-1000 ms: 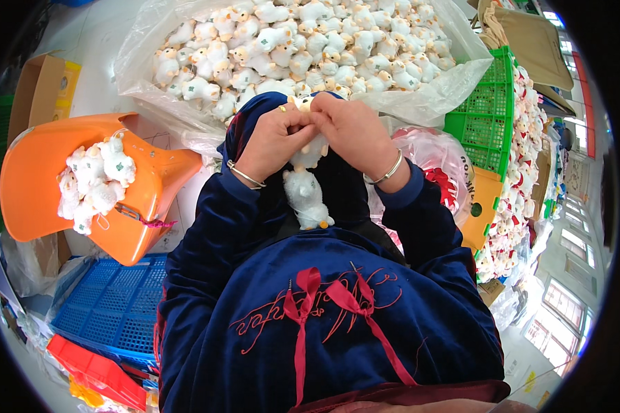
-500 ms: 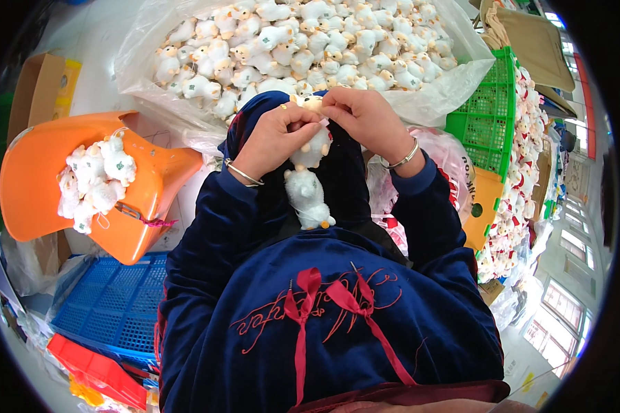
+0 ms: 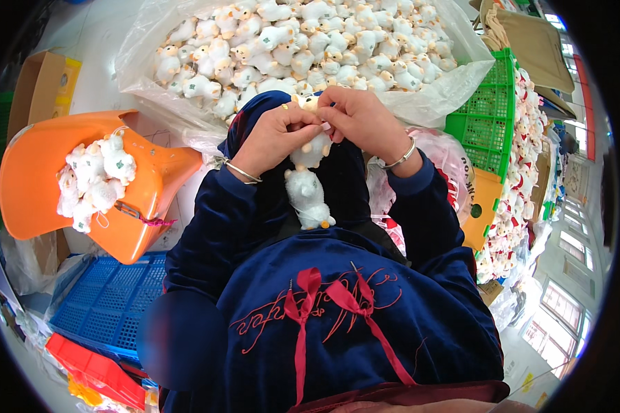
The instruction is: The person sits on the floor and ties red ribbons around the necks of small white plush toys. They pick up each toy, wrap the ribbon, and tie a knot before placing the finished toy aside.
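My left hand (image 3: 272, 140), fingers pinched together, grips a small white plush toy (image 3: 310, 153) above my lap. Facing it, my right hand (image 3: 365, 122) is closed at the toy's upper part, its thumb and forefinger meeting the left fingertips. Between the fingertips shows a small pale tag-like piece (image 3: 325, 126); which fingers pinch it I cannot tell. The toy's cream head pokes out above the hands, while the fingers cover part of its body. A second white plush toy (image 3: 306, 195) with orange feet lies on my lap, just below the first.
Ahead, a large clear plastic bag (image 3: 134, 65) holds many similar toys. Several more lie on an orange plastic chair (image 3: 31, 168) at left, beside scissors-like metal (image 3: 127, 209). A blue crate (image 3: 107, 303) stands below it. Right are a green crate (image 3: 486, 113) and red-and-white toys (image 3: 513, 213).
The right fingers have moved slightly down and left at the toy, and more of the pale piece shows between the fingertips. The left hand stays nearly in place.
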Demonstrator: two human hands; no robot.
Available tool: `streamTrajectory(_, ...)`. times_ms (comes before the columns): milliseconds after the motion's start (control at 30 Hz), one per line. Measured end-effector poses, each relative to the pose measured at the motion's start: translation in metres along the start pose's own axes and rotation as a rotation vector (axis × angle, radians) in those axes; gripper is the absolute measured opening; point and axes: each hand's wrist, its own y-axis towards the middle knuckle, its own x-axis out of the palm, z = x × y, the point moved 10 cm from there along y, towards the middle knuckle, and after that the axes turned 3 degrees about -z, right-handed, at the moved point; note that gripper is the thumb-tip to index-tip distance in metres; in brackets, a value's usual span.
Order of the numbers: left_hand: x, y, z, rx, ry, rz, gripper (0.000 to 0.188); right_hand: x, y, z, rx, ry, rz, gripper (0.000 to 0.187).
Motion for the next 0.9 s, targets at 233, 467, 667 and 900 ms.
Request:
streamTrajectory(233, -0.007, 0.001, -0.006, -0.043, 0.052, 0.108, 0.019, 0.004, -0.010, -0.018, -0.240, -0.234, 0.177, 0.018)
streamTrajectory(467, -0.009, 0.002, -0.001, -0.080, 0.031, 0.020, 0.021, 0.009, -0.002, 0.016, -0.249, 0.182, 0.098, 0.009)
streamTrajectory(667, -0.009, 0.004, -0.005, -0.094, -0.022, -0.001, 0.022, 0.008, -0.001, 0.009, -0.342, 0.092, -0.072, 0.004)
streamTrajectory(900, -0.009, 0.004, -0.002, -0.102, -0.019, 0.004, 0.024, 0.006, 0.001, -0.002, -0.239, -0.076, -0.076, 0.009)
